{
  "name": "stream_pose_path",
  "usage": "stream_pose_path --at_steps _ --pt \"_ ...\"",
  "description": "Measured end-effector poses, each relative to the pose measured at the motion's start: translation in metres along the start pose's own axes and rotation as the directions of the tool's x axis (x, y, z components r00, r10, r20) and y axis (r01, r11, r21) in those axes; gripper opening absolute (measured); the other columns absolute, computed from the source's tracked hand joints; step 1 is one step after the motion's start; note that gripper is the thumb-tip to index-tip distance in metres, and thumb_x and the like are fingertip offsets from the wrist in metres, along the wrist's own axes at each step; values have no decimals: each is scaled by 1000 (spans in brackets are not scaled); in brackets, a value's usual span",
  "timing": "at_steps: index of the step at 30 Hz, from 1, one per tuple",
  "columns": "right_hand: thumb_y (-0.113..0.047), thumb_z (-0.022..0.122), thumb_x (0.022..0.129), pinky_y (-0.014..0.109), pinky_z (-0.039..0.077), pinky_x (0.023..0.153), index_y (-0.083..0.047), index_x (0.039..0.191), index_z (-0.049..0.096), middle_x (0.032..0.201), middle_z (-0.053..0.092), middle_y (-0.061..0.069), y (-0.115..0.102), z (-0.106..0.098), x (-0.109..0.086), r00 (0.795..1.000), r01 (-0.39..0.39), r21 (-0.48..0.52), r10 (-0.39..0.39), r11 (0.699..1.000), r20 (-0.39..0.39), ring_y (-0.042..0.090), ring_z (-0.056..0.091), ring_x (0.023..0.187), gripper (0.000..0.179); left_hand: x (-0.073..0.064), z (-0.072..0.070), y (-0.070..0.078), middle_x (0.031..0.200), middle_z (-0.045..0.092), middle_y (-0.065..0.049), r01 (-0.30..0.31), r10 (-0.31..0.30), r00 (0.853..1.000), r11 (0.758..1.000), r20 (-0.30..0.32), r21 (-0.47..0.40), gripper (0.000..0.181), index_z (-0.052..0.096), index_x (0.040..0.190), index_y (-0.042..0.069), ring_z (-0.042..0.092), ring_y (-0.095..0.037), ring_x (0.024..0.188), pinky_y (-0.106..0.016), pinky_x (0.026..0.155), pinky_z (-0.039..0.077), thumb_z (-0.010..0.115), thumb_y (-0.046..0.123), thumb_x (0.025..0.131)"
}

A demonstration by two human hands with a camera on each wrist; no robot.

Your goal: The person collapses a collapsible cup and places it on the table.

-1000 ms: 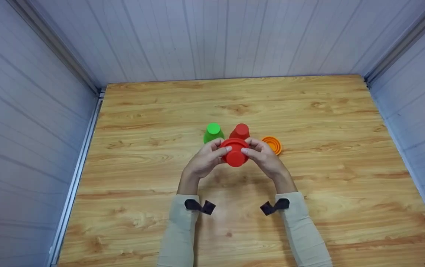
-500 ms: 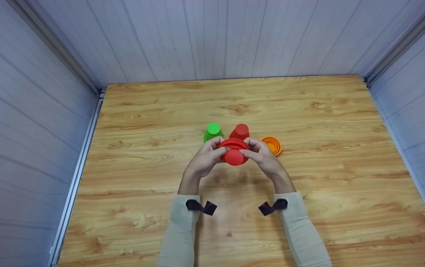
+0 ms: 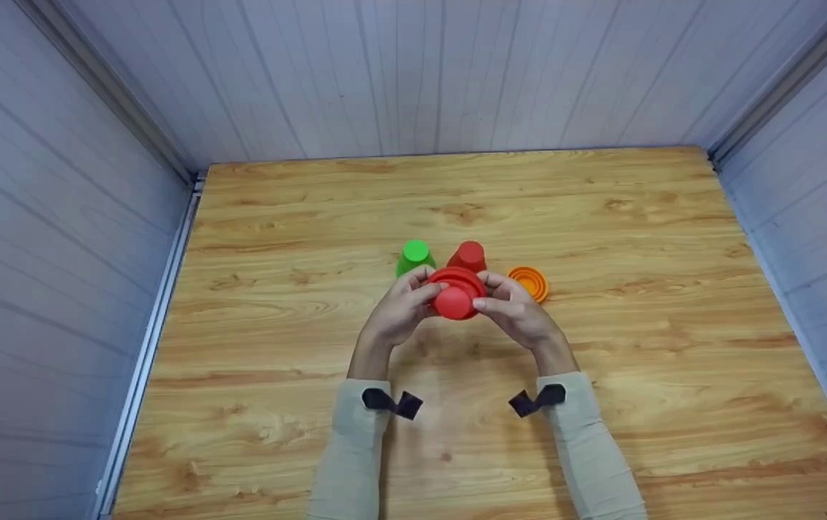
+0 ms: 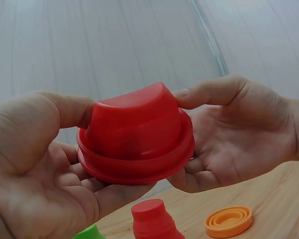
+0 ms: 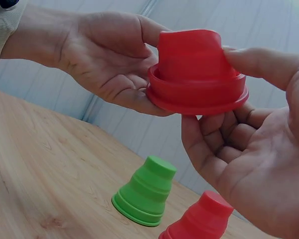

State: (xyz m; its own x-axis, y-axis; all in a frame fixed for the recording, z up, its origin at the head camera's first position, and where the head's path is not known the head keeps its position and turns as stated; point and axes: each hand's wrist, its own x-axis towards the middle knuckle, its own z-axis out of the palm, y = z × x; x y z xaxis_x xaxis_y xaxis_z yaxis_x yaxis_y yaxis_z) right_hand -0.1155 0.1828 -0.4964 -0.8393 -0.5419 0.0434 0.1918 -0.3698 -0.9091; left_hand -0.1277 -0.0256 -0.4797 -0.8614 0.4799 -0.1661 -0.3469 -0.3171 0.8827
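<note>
Above the table, both hands hold a red collapsible cup (image 3: 454,303), base up and partly folded, its wall sunk inside the wide rim ring. In the left wrist view the cup's base (image 4: 134,95) looks bent, one side higher. My left hand (image 3: 396,310) pinches it from the left, thumb on the wall by the base, fingers under the rim. From the right, my right hand (image 3: 521,312) grips it the same way, thumb at the base's edge. Just beyond stands a second red collapsible cup (image 3: 469,254), upside down and extended.
A green collapsible cup (image 3: 415,254) stands upside down, extended, left of the standing red one. To the right, a flattened orange collapsible cup (image 3: 529,283) lies with its rings showing. White panel walls (image 3: 413,79) border the wooden table (image 3: 276,289) at back and sides.
The held cup's base has shifted slightly up and left, closer to its rim. My right thumb pressed inward half a second ago and now sits farther right, at the base's edge.
</note>
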Motion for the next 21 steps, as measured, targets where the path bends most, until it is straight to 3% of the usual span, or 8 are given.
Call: stream_pose_path --at_steps 7,11,21 --pt "7 51 90 26 50 82 -5 103 58 95 66 3 3 3 5 995 32 -110 -42 993 -90 12 60 89 19 1 2 0 87 60 -2 -8 8 1000 1000 -4 25 5 48 94 6 64 -10 75 -26 69 56 45 3 97" --pt "5 52 91 24 52 77 -6 102 56 94 64 1 2 5 6 988 39 -179 -65 983 -139 11 59 87 17 0 0 -1 88 60 -2 -5 5 1000 1000 21 -5 4 49 96 7 63 -10 79 -27 72 55 45 6 98" --pt "5 51 90 25 54 77 -5 105 56 95 64 3 0 3 3 982 49 -93 -65 994 -177 12 61 87 18 -4 -7 -3 101 61 -5 -60 83 980 989 181 -134 16 49 107 5 62 -14 94 -30 84 54 48 -2 92"
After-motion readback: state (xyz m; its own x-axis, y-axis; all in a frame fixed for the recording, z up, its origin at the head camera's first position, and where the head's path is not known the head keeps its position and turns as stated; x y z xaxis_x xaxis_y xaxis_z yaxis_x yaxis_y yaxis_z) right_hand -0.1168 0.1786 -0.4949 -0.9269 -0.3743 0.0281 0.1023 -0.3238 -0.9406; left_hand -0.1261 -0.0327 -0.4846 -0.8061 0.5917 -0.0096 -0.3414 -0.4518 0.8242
